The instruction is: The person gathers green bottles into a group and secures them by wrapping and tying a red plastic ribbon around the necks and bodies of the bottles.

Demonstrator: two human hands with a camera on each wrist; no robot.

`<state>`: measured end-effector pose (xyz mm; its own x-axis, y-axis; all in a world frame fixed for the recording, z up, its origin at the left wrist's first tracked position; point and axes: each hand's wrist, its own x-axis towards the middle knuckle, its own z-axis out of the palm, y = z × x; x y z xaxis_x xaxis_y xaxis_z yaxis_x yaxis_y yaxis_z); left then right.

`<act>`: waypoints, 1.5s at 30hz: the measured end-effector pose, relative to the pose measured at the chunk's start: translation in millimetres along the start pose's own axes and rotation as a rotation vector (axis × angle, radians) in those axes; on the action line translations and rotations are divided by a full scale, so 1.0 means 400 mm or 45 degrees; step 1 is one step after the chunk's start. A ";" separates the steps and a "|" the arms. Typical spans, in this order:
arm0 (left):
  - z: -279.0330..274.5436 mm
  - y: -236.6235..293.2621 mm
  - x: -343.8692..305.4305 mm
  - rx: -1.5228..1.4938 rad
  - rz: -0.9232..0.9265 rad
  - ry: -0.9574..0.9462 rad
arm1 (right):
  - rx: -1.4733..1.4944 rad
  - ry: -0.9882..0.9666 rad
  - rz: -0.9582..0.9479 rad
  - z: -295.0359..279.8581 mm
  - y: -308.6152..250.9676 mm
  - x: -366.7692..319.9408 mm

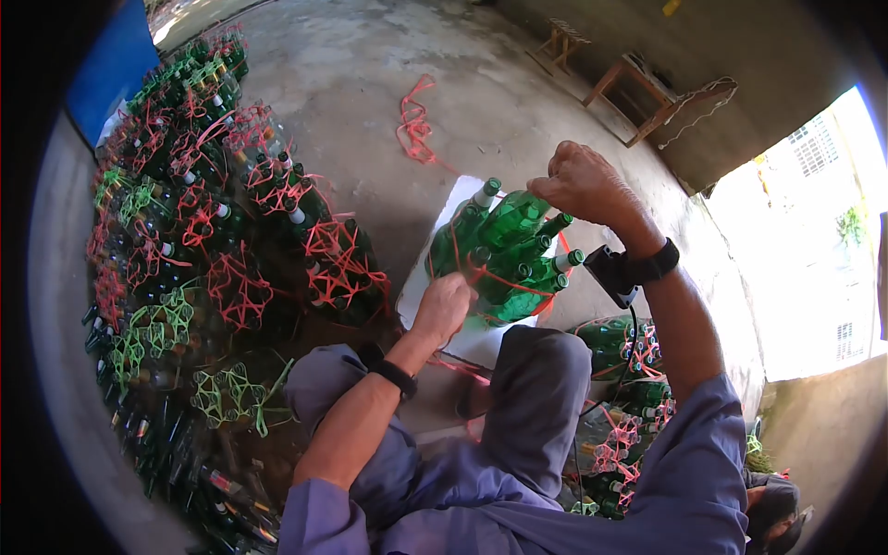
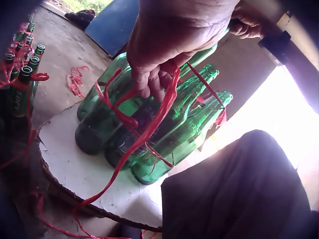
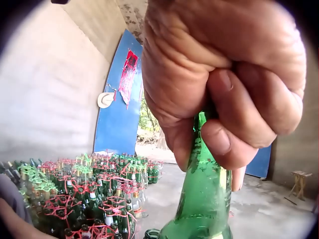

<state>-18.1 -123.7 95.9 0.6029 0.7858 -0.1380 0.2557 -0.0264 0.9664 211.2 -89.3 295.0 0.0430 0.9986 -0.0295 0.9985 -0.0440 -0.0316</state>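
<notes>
A cluster of green bottles (image 1: 518, 242) stands on a white board (image 1: 435, 242) in front of the knees, with red plastic strip (image 2: 149, 130) looped around them. The right hand (image 1: 585, 178) is at the far side of the cluster; in the right wrist view that hand (image 3: 229, 84) grips the neck of a green bottle (image 3: 202, 199). The left hand (image 1: 444, 310) is at the near left of the cluster. In the left wrist view the left hand (image 2: 174, 45) has its fingers curled round the red strip, just above the bottles.
Many bottles tied with red and green strips (image 1: 245, 287) fill the floor at the left. More tied bottles (image 1: 615, 347) stand right of the knees. A loose red strip (image 1: 416, 120) lies beyond the board, and a wooden stool (image 1: 638, 92) stands by the wall.
</notes>
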 end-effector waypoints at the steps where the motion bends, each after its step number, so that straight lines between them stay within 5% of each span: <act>1: -0.002 0.007 -0.001 -0.025 -0.036 -0.027 | -0.077 0.002 -0.119 0.009 0.008 0.004; 5: -0.004 0.022 -0.005 -0.087 -0.136 -0.040 | -0.074 -0.076 -0.103 -0.005 0.007 0.008; 7: 0.000 0.010 0.000 -0.087 -0.089 -0.012 | -0.548 -0.013 -0.638 -0.033 0.015 0.000; 11: 0.001 0.002 0.006 -0.108 -0.064 -0.003 | -0.394 0.047 -0.652 0.023 0.068 0.006; 13: -0.003 0.012 0.001 -0.084 -0.061 -0.015 | -0.074 0.249 -0.377 0.071 0.037 -0.001; 17: 0.002 0.016 -0.001 -0.182 -0.108 -0.019 | 0.168 0.200 0.015 -0.004 -0.075 -0.039; 21: -0.005 0.025 0.001 -0.170 -0.145 -0.037 | 0.080 0.169 -0.196 0.010 -0.014 -0.016; 26: 0.001 0.018 0.007 -0.161 -0.148 -0.046 | 0.268 0.054 0.116 -0.014 -0.037 -0.041; 35: 0.001 0.015 0.011 -0.164 -0.158 -0.053 | 0.200 0.093 0.017 0.042 -0.085 -0.062; 40: 0.019 -0.032 0.028 -0.098 0.179 0.099 | 0.219 -0.013 0.073 0.040 -0.086 -0.069; 45: 0.010 -0.011 0.019 -0.187 -0.029 0.003 | 0.224 0.197 0.050 0.105 -0.084 -0.061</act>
<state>-11.5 -120.3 89.9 0.5963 0.7867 -0.1597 0.1554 0.0821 0.9844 175.2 -113.3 254.8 0.1001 0.9879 0.1189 0.9755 -0.0738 -0.2074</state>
